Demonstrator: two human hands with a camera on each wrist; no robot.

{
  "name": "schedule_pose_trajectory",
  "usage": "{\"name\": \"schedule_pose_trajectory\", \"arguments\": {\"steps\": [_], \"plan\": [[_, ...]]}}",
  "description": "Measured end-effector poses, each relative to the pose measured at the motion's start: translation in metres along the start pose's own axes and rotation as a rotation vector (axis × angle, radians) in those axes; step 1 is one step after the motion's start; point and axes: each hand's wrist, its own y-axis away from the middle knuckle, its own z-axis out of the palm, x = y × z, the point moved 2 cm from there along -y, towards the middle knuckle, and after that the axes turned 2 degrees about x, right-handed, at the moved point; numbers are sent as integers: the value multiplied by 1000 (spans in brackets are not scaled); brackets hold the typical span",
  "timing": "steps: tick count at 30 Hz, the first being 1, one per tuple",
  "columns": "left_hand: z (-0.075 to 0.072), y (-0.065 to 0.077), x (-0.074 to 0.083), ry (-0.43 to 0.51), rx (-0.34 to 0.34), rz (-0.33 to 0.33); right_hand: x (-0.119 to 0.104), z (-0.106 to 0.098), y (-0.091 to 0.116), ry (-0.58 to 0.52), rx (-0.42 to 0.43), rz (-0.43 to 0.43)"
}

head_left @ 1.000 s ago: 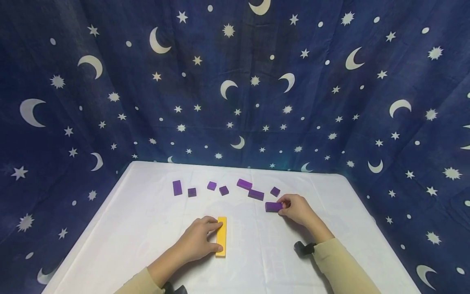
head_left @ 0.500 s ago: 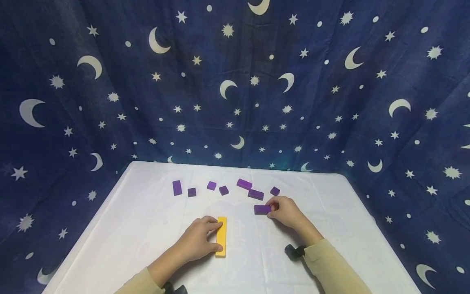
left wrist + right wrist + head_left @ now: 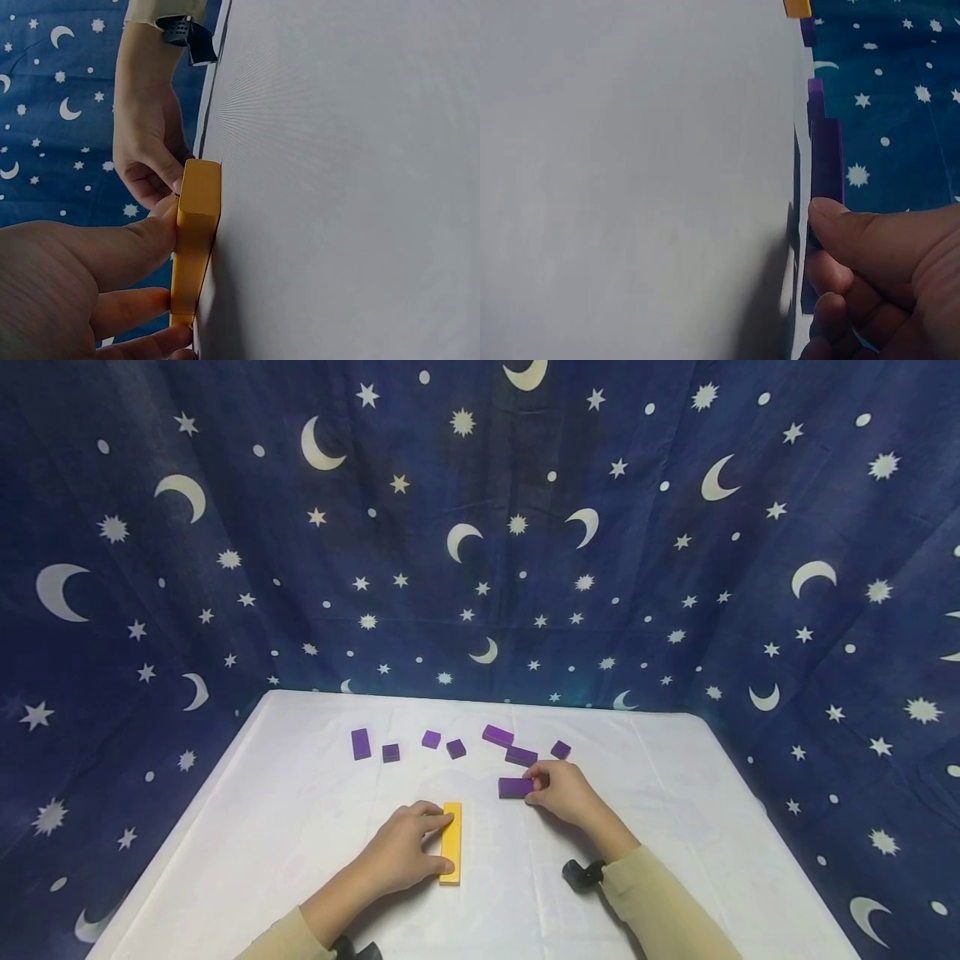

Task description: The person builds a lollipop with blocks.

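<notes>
On the white table, a long yellow block (image 3: 452,843) lies with its length pointing away from me. My left hand (image 3: 397,852) holds it, the thumb near its close end and the fingers near its far end. My right hand (image 3: 566,792) pinches the right end of a purple rectangular block (image 3: 516,788), beyond and to the right of the yellow one. In the right wrist view the thumb and fingers grip this purple block (image 3: 827,161), which stands a little off the white surface with a shadow beside it.
Behind the hands lie several loose purple pieces: a rectangular block (image 3: 361,744) at the left, small cubes (image 3: 391,752) and longer blocks (image 3: 498,736) in the middle, and a cube (image 3: 560,749) at the right. A dark blue star-patterned cloth (image 3: 480,568) hangs behind the table.
My right hand has moved left with the purple block, bringing it nearer the yellow block. The left hand and the yellow block have stayed in place.
</notes>
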Motion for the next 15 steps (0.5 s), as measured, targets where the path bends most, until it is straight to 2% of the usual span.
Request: {"name": "schedule_pose_trajectory", "arguments": {"steps": [15], "plan": [[1, -1, -2, -4, -6, 4, -34, 17, -6, -70, -25, 2]]}}
